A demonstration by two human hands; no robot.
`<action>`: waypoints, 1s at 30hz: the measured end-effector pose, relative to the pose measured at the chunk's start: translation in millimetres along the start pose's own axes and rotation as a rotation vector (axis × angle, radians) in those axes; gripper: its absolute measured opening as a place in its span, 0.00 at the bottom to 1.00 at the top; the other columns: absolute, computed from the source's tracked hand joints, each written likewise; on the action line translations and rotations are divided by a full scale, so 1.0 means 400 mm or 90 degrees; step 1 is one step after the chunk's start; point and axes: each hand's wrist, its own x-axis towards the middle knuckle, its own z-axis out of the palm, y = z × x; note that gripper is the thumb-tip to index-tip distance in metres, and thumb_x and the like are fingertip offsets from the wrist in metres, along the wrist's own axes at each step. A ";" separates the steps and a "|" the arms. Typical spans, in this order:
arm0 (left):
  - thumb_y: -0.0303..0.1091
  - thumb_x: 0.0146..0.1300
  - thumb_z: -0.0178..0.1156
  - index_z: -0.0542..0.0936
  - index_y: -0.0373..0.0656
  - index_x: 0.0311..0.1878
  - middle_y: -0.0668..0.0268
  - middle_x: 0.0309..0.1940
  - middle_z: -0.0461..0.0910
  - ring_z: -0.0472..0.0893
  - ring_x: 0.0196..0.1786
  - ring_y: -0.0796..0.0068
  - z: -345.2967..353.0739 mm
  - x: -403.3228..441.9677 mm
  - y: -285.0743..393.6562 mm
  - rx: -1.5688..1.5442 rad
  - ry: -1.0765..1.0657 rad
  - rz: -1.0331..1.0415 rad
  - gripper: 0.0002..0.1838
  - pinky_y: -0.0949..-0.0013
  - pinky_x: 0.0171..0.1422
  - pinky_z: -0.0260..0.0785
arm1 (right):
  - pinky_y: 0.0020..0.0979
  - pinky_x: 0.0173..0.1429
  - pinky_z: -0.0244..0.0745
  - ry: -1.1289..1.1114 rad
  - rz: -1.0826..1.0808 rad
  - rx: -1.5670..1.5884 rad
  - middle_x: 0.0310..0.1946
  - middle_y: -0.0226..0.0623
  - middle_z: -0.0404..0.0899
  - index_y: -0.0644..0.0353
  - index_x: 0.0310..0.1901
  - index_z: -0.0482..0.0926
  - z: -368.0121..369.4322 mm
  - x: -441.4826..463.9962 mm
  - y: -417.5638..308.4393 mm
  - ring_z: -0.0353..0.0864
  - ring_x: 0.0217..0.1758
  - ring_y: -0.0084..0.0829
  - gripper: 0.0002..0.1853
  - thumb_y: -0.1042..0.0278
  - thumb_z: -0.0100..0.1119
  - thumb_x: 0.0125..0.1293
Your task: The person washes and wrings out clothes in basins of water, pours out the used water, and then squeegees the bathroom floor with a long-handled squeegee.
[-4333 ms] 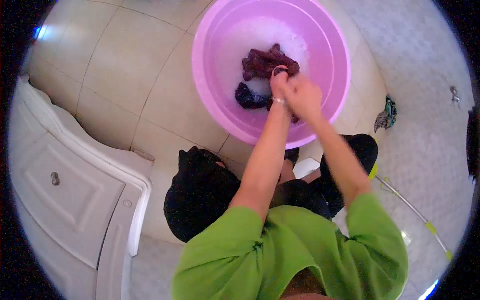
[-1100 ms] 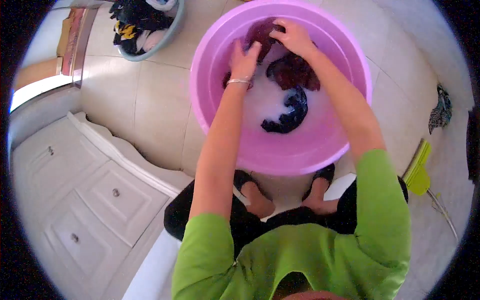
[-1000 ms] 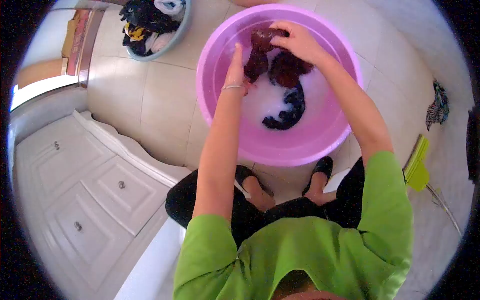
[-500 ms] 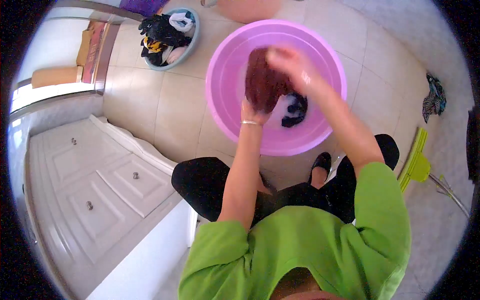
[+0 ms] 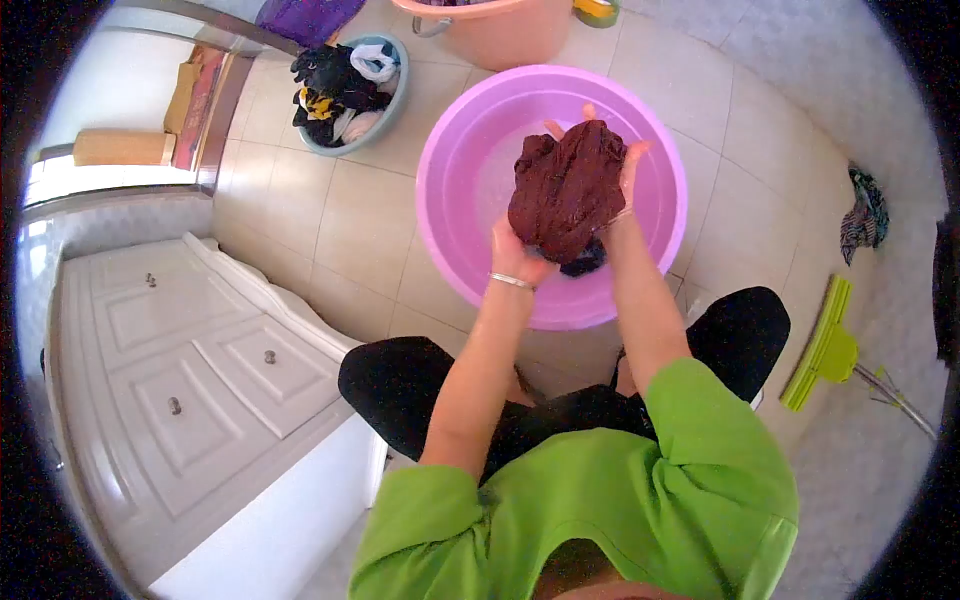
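A wet, bunched dark reddish-brown cloth is held up over the pink-purple basin. My left hand supports it from the lower left, with the fingers mostly hidden behind it. Along its right side, my right hand cradles the same cloth; some fingertips show past its edges. Below the bundle, a black cloth lies in the basin, partly covered from view.
Mixed clothes fill a light-blue basin at the upper left. Behind stands an orange tub. A white cabinet is to my left. On the right are a green squeegee mop and a patterned cloth.
My right hand has come down from above the brown cloth to its right side. The cloth now looks broader and more spread across both hands. The view has tilted up slightly.
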 end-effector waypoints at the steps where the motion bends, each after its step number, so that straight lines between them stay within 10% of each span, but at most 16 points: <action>1: 0.43 0.58 0.39 0.68 0.41 0.51 0.57 0.48 0.70 0.70 0.50 0.58 -0.002 0.004 0.003 0.030 -0.030 -0.034 0.22 0.53 0.55 0.62 | 0.46 0.57 0.59 -0.055 0.017 0.001 0.55 0.48 0.60 0.49 0.54 0.64 0.028 0.005 -0.007 0.65 0.53 0.44 0.34 0.33 0.40 0.52; 5: 0.57 0.56 0.40 0.64 0.42 0.55 0.59 0.53 0.65 0.65 0.55 0.57 -0.043 -0.007 0.046 0.238 -0.026 -0.329 0.31 0.49 0.59 0.55 | 0.48 0.57 0.59 -0.132 -0.015 -0.121 0.54 0.49 0.61 0.50 0.46 0.68 0.047 0.020 -0.037 0.64 0.54 0.48 0.25 0.42 0.52 0.52; 9: 0.65 0.54 0.37 0.64 0.43 0.54 0.58 0.55 0.63 0.63 0.57 0.54 -0.012 0.013 0.041 0.087 -0.185 -0.254 0.37 0.47 0.60 0.53 | 0.45 0.56 0.59 -0.260 0.060 -0.226 0.42 0.45 0.68 0.54 0.31 0.66 0.119 0.009 -0.035 0.65 0.52 0.43 0.15 0.60 0.61 0.47; 13: 0.61 0.55 0.42 0.69 0.42 0.49 0.59 0.49 0.69 0.68 0.51 0.57 0.004 0.081 0.035 -0.040 -0.124 -0.050 0.32 0.53 0.56 0.59 | 0.40 0.53 0.59 -0.190 -0.041 -0.189 0.30 0.36 0.69 0.55 0.26 0.63 0.089 -0.017 0.010 0.67 0.45 0.38 0.16 0.64 0.63 0.43; 16: 0.39 0.56 0.49 0.72 0.42 0.42 0.63 0.38 0.73 0.73 0.40 0.65 -0.003 0.112 0.029 -0.018 0.098 0.067 0.14 0.61 0.48 0.66 | 0.37 0.51 0.61 -0.046 -0.130 -0.173 0.32 0.37 0.70 0.58 0.31 0.68 0.051 -0.019 0.015 0.69 0.42 0.35 0.13 0.60 0.58 0.49; 21: 0.35 0.54 0.48 0.72 0.39 0.43 0.59 0.39 0.74 0.74 0.43 0.62 0.028 0.139 0.015 -0.003 -0.023 0.218 0.15 0.62 0.48 0.67 | 0.32 0.43 0.68 0.254 -0.100 -0.218 0.36 0.39 0.73 0.61 0.37 0.71 0.035 -0.022 -0.003 0.72 0.39 0.33 0.16 0.56 0.51 0.55; 27: 0.23 0.40 0.56 0.74 0.42 0.33 0.65 0.32 0.75 0.73 0.35 0.71 0.079 0.071 0.018 0.645 -0.010 0.614 0.12 0.68 0.40 0.68 | 0.33 0.41 0.70 0.352 -0.039 -0.456 0.33 0.38 0.73 0.61 0.35 0.72 -0.033 -0.008 0.018 0.72 0.35 0.33 0.13 0.59 0.43 0.60; 30: 0.27 0.29 0.60 0.72 0.47 0.23 0.63 0.25 0.70 0.71 0.25 0.64 0.134 0.020 0.039 0.946 -0.262 0.797 0.11 0.68 0.29 0.64 | 0.28 0.40 0.71 0.257 0.080 -0.444 0.32 0.33 0.74 0.60 0.38 0.71 -0.023 -0.037 0.010 0.74 0.34 0.27 0.11 0.62 0.45 0.60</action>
